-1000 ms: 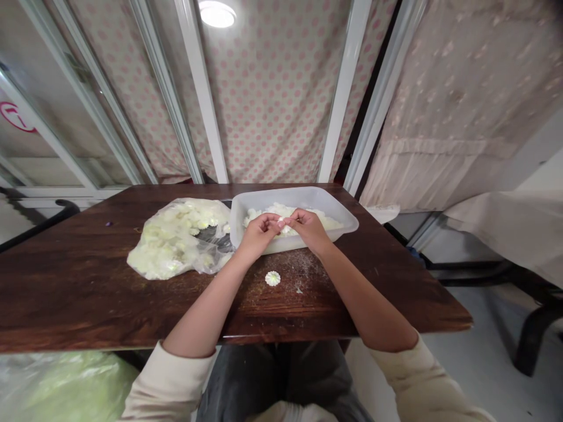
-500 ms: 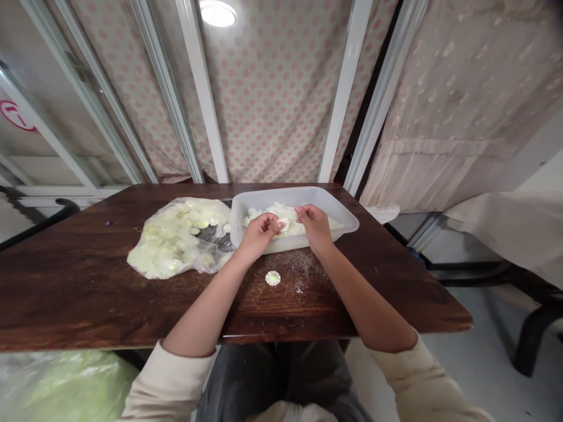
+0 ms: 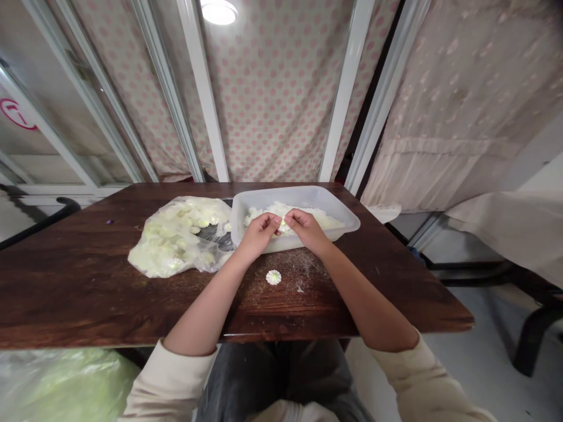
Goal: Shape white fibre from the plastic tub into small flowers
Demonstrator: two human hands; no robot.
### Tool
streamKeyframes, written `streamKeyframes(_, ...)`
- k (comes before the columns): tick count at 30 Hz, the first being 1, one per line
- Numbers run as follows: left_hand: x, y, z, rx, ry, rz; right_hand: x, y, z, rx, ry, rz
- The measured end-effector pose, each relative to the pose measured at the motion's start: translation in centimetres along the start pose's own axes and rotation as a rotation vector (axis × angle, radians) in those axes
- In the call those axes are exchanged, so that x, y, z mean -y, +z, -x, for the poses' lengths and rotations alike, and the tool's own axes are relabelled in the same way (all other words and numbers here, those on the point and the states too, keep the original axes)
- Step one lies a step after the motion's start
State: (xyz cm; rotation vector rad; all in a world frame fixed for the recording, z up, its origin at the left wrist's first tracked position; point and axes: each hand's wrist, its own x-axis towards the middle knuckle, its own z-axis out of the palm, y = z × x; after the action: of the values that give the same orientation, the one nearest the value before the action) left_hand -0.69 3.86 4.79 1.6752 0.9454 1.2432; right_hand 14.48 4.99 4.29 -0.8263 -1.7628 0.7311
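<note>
Directly between my fingertips (image 3: 277,220), a small pale flower-shaped piece (image 3: 283,221) sits over the plastic tub (image 3: 339,206).
My left hand (image 3: 259,231) pinches it from nine o'clock, my right hand (image 3: 307,228) from three, fingers closed; they hide too much to tell its facing or long axis. A second piece (image 3: 273,277) lies toward six o'clock.

The left hand (image 3: 260,232) and right hand (image 3: 305,229) pinch a pale flower-shaped piece (image 3: 283,223) over a translucent tub (image 3: 345,217); a scalloped flower (image 3: 273,277) lies nearer the person on the dark table (image 3: 387,293).
</note>
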Motion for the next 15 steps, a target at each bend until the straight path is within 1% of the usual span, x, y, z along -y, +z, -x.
streamKeyframes(3,-0.36,0.00,0.31,0.135,0.024,-0.070,0.08,-0.03,0.03,0.017,-0.017,0.027)
streamKeyframes(6,-0.65,0.10,0.59,0.203,0.054,-0.087,0.33,0.09,0.14,0.053,-0.009,0.032)
streamKeyframes(9,-0.68,0.19,0.69,0.205,0.047,-0.077,0.44,0.26,0.25,0.056,-0.002,0.042)
streamKeyframes(13,-0.55,0.18,0.60,0.196,0.041,-0.040,0.38,0.42,0.41,0.018,-0.017,0.081)
streamKeyframes(15,-0.53,0.14,0.55,0.165,0.049,-0.055,0.32,0.46,0.51,0.045,-0.036,0.069)
